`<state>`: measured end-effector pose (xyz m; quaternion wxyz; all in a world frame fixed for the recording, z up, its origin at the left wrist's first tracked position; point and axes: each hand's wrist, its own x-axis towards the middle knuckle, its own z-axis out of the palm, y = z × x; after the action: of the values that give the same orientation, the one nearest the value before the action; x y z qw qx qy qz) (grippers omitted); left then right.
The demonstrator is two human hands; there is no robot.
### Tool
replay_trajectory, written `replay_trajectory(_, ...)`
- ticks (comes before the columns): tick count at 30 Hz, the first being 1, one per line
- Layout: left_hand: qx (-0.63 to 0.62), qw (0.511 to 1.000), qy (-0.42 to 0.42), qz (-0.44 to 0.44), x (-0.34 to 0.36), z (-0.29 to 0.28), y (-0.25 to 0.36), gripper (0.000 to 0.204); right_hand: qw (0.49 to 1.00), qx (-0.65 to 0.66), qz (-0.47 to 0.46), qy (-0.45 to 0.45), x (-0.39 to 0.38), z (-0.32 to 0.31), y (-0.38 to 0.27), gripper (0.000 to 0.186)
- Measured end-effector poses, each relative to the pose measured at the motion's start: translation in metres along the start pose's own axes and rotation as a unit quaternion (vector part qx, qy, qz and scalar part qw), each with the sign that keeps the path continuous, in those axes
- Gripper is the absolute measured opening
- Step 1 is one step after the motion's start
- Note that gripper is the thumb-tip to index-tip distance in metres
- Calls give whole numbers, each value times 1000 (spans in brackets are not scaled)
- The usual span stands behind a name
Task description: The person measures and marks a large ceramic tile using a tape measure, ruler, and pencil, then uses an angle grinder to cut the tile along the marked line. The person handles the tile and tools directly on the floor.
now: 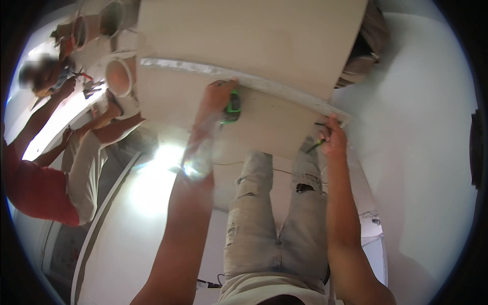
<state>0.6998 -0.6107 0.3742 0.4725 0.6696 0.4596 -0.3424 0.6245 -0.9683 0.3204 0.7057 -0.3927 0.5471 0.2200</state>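
Note:
A large beige board (249, 35) lies in front of me, with a long whitish straightedge (284, 90) across it, sloping down to the right. My left hand (218, 95) is closed round a green-and-black tape measure (232, 108), fingers at the straightedge's near side around its middle. My right hand (334, 140) is at the straightedge's right end, its index finger reaching up to the bar. Between its fingers is a slim green-and-black tool (315, 146); a short dark tip sticks out above it. I cannot tell the tool's exact kind.
To the left sits another person in a red top (43, 190) and light trousers, hands near a red-handled tool (91, 84). Several buckets, one of them pale-rimmed (119, 76), stand at upper left. A dark bag-like bundle (363, 51) lies beyond the board's right edge, beside a pale wall (422, 112).

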Motion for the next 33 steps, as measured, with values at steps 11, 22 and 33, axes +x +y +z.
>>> replay_trajectory(11, -32, 999, -6, -13, 4, 0, 0, 43, 1000, 18, 17, 18, -14, 24, -9, 39)
replay_trajectory(22, -15, 1000, -7, -10, 9, -1, -4, 44, 1000, 25, 8, -9, -12, 18, -5, 49)
replay_trajectory(33, -26, 1000, -1, -13, -1, 2, 6, 45, 999, 32, 11, -27, -15, 20, -6, 43)
